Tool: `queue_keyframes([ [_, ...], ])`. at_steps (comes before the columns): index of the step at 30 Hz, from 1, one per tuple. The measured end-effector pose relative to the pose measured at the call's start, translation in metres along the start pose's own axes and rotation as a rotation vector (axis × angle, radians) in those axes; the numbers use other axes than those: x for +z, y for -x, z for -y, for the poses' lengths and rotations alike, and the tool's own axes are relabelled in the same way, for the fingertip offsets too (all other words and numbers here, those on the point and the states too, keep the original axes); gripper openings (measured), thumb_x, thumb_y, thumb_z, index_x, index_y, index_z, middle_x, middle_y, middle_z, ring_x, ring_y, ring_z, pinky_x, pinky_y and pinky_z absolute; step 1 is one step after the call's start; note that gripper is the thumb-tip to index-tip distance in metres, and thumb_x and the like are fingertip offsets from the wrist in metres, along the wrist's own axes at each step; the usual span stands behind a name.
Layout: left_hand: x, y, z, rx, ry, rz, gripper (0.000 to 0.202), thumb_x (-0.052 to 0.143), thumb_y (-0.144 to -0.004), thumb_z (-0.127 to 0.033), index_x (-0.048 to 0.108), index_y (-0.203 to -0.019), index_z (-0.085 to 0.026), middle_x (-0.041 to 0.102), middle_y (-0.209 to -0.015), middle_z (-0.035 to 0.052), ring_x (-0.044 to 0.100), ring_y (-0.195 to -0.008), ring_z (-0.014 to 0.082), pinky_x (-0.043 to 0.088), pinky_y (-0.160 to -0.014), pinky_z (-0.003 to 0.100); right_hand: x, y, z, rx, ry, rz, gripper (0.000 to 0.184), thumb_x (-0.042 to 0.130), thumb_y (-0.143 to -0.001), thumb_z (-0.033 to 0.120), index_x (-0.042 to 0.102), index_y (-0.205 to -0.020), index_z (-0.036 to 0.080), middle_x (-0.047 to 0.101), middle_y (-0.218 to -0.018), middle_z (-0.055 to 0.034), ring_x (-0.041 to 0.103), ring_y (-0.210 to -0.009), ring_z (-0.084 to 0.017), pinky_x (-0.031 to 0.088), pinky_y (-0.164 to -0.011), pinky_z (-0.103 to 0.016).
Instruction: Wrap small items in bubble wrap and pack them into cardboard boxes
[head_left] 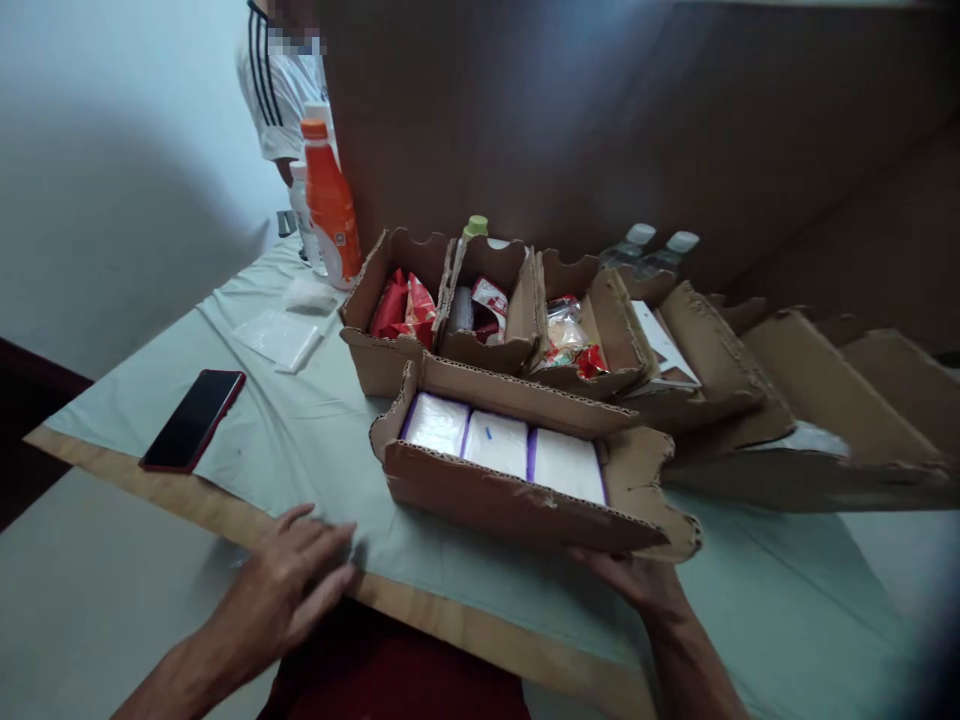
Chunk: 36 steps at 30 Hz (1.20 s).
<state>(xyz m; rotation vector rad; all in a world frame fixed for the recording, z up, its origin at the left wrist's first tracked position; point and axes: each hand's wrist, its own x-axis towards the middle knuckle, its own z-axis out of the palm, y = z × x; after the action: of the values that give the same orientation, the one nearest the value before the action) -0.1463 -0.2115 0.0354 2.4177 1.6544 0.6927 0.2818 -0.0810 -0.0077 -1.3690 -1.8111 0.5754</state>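
Note:
A long open cardboard box (pixel 502 505) lies in front of me, its right end at my right hand (pixel 637 580). That hand grips the box from below, with most of its fingers hidden under the cardboard. Three white packs with purple edges (pixel 495 442), which look like tissue packs, sit in a row inside the box, leaving bare cardboard at its right end. My left hand (pixel 289 575) is at the table's front edge, open with fingers apart and nothing in it. It is to the left of the box, not touching it.
Behind stand several cardboard bins (pixel 390 350) holding red packets (pixel 405 305) and other packaged goods. A phone (pixel 193 420) and clear plastic bags (pixel 281 340) lie on the tablecloth (pixel 315 440). An orange bottle (pixel 330 205) stands at the back left, near a person in a white sleeve (pixel 262 85).

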Motion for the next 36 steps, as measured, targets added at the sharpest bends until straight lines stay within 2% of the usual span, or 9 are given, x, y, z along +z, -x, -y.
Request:
queue_keyframes([
  [3, 0.000, -0.045, 0.000, -0.241, 0.163, -0.141, 0.043, 0.063, -0.095, -0.041, 0.059, -0.133, -0.020, 0.076, -0.111, 0.0100, 0.072, -0.101, 0.0270, 0.058, -0.086, 0.039, 0.003, -0.003, 0.007, -0.008, -0.057, -0.005, 0.102, 0.085, -0.062, 0.063, 0.046, -0.147, 0.023, 0.068, -0.127, -0.0132, 0.069, -0.113, -0.038, 0.060, -0.091, -0.049],
  [8, 0.026, -0.099, -0.018, -0.468, 0.470, -0.131, 0.037, 0.069, -0.083, -0.054, 0.068, -0.096, -0.019, 0.069, -0.076, 0.0025, 0.063, -0.063, 0.0200, 0.052, -0.056, 0.031, 0.007, -0.021, 0.019, 0.012, -0.181, 0.020, 0.101, 0.085, -0.063, 0.063, 0.047, -0.147, 0.021, 0.066, -0.134, -0.0165, 0.069, -0.112, -0.037, 0.060, -0.092, -0.048],
  [12, 0.036, -0.112, -0.021, -0.503, 0.517, -0.197, 0.038, 0.072, -0.077, -0.051, 0.067, -0.096, -0.019, 0.071, -0.083, 0.0034, 0.061, -0.065, 0.0190, 0.051, -0.059, 0.031, 0.011, -0.031, 0.014, 0.042, -0.259, 0.056, 0.077, 0.084, -0.068, 0.062, 0.063, -0.128, 0.019, 0.069, -0.128, -0.0164, 0.067, -0.117, -0.036, 0.055, -0.103, -0.050],
  [16, 0.044, -0.113, -0.015, -0.544, 0.548, -0.149, 0.041, 0.071, -0.078, -0.050, 0.067, -0.103, -0.017, 0.073, -0.094, 0.0077, 0.064, -0.075, 0.0218, 0.048, -0.060, 0.031, 0.014, -0.029, 0.012, 0.115, -0.357, 0.114, 0.061, 0.083, -0.075, 0.059, 0.067, -0.119, 0.021, 0.069, -0.134, -0.0148, 0.064, -0.126, -0.033, 0.051, -0.109, -0.048],
  [19, 0.053, -0.113, -0.013, -0.577, 0.580, -0.140, 0.042, 0.070, -0.080, -0.051, 0.066, -0.106, -0.017, 0.073, -0.096, 0.0088, 0.066, -0.079, 0.0231, 0.049, -0.061, 0.031, 0.013, -0.030, 0.016, 0.121, -0.381, 0.140, 0.060, 0.083, -0.075, 0.059, 0.068, -0.120, 0.021, 0.071, -0.132, -0.0138, 0.067, -0.121, -0.032, 0.054, -0.105, -0.047],
  [25, 0.059, -0.107, -0.009, -0.495, 0.607, -0.141, 0.044, 0.067, -0.085, -0.045, 0.062, -0.118, -0.017, 0.073, -0.110, 0.0108, 0.070, -0.102, 0.0276, 0.056, -0.088, 0.039, 0.005, -0.025, 0.016, 0.148, -0.226, 0.106, 0.054, 0.078, -0.076, 0.063, 0.071, -0.110, 0.022, 0.078, -0.108, -0.0118, 0.073, -0.101, -0.031, 0.060, -0.088, -0.043],
  [28, 0.043, -0.094, 0.014, -0.464, 0.465, -0.186, 0.051, 0.064, -0.089, -0.041, 0.057, -0.134, -0.019, 0.069, -0.129, 0.0131, 0.068, -0.113, 0.0278, 0.056, -0.095, 0.042, -0.004, -0.008, 0.002, 0.146, 0.025, 0.068, 0.046, 0.070, -0.082, 0.062, 0.072, -0.109, 0.024, 0.077, -0.102, -0.0097, 0.073, -0.095, -0.030, 0.059, -0.082, -0.040],
  [31, 0.013, -0.090, 0.059, -0.514, 0.181, -0.242, 0.044, 0.061, -0.090, -0.037, 0.062, -0.130, -0.019, 0.065, -0.138, 0.0148, 0.063, -0.125, 0.0295, 0.051, -0.105, 0.047, -0.007, 0.005, -0.019, 0.085, 0.281, 0.058, 0.045, 0.060, -0.087, 0.062, 0.071, -0.110, 0.025, 0.076, -0.109, -0.0123, 0.072, -0.098, -0.037, 0.057, -0.083, -0.050],
  [36, -0.027, -0.125, 0.147, -0.676, -0.010, -0.295, 0.037, 0.069, -0.081, -0.026, 0.071, -0.117, -0.019, 0.063, -0.141, 0.0154, 0.050, -0.137, 0.0348, 0.035, -0.119, 0.053, 0.006, 0.009, -0.037, -0.040, 0.369, 0.112, 0.039, 0.054, -0.089, 0.056, 0.070, -0.105, 0.024, 0.076, -0.106, -0.0156, 0.072, -0.093, -0.042, 0.055, -0.076, -0.058],
])
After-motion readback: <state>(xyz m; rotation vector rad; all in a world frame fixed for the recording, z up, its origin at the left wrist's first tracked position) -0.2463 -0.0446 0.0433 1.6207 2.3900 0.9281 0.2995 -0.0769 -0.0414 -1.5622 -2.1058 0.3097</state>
